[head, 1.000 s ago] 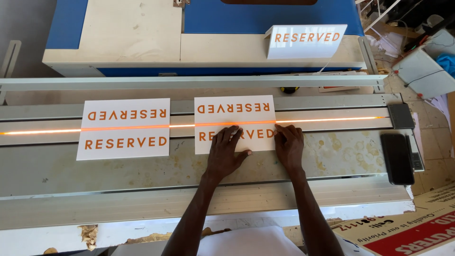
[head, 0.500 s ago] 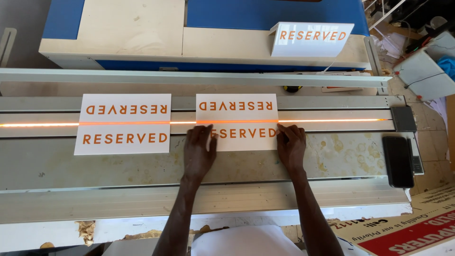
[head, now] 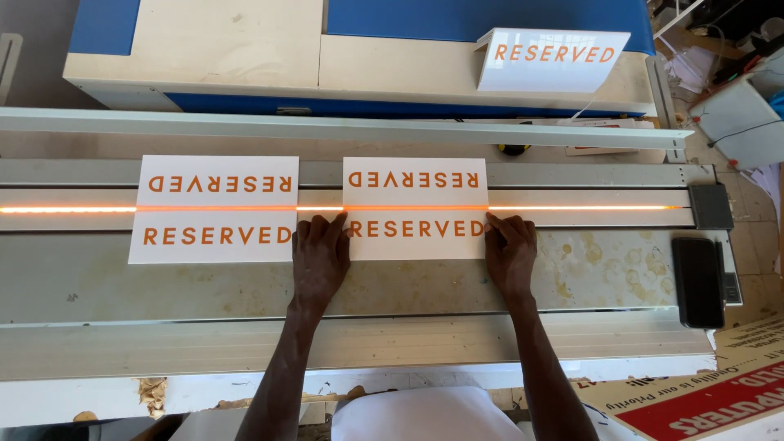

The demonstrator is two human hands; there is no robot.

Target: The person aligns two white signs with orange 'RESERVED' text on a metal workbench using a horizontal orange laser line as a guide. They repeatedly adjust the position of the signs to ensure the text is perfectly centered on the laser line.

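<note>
Head view, looking straight down. Left hand (head: 320,260) lies flat, palm down, fingers (head: 314,233) extended and close together, tips on the lower left edge of the right-hand white card (head: 415,208). Right hand (head: 512,255) is flat too, fingers (head: 500,229) slightly fanned, tips touching the card's lower right edge. Neither hand pinches anything; both press against the card's sides from the bench (head: 204,282).

That card carries orange lettering in two rows, the upper row upside down. It lies across a thin glowing orange line (head: 588,207) that runs the length of the grey metal bed, so the line passes under the card's middle, between the two rows of print.

Just left of my left hand is a second card (head: 214,208) of the same kind, lying across the same line, a narrow gap apart from the first.

Bench surface below the cards is stained and blotchy. A long pale bar (head: 343,129) spans the far side. Beyond it, on a cream and blue machine top (head: 245,49), a third card (head: 554,59) stands folded like a tent.

At the right end: a dark phone (head: 698,282) lies flat, and a small grey block (head: 710,206) sits at the end of the glowing line. A printed cardboard box (head: 702,400) shows at the lower right.
</note>
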